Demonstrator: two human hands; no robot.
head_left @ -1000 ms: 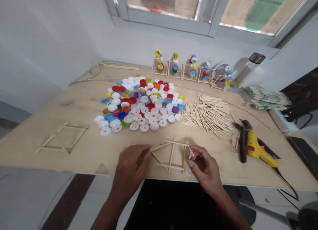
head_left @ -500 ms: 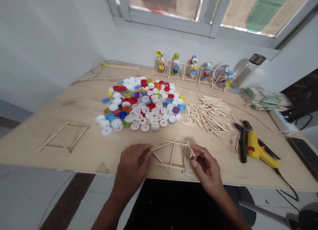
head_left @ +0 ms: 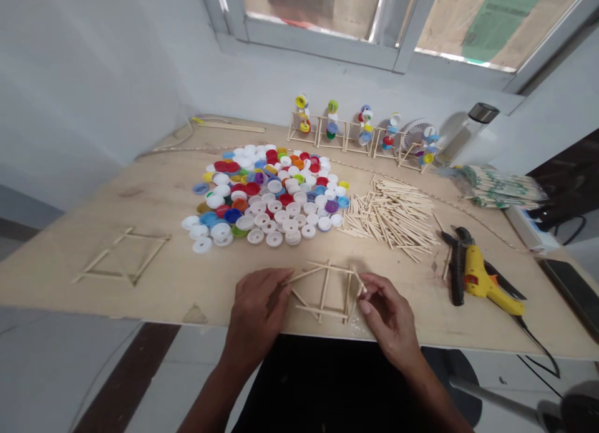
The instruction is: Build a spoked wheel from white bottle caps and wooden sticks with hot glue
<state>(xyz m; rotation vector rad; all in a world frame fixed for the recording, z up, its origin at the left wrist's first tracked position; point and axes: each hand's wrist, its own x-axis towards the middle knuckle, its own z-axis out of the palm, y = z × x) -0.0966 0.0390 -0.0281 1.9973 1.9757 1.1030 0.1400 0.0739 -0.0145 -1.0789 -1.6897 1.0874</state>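
Note:
A frame of thin wooden sticks (head_left: 325, 289) lies near the front edge of the plywood table (head_left: 159, 196). My left hand (head_left: 259, 311) rests on the frame's left side, its fingers curled over the left corner sticks. My right hand (head_left: 386, 311) pinches the frame's right corner stick between thumb and fingers. Behind the frame lie a heap of coloured plastic bottle caps (head_left: 269, 196) and a pile of loose wooden sticks (head_left: 393, 214).
A second stick frame (head_left: 121, 258) lies at the front left. A yellow glue gun (head_left: 486, 283) and black pliers (head_left: 456, 261) lie to the right. Cap-and-stick models (head_left: 362, 130), a bottle (head_left: 465, 133) and a packet of sticks (head_left: 496, 186) stand at the back.
My left hand has slid a little to the right, further over the frame's left corner. My right hand keeps its pinch on the right corner.

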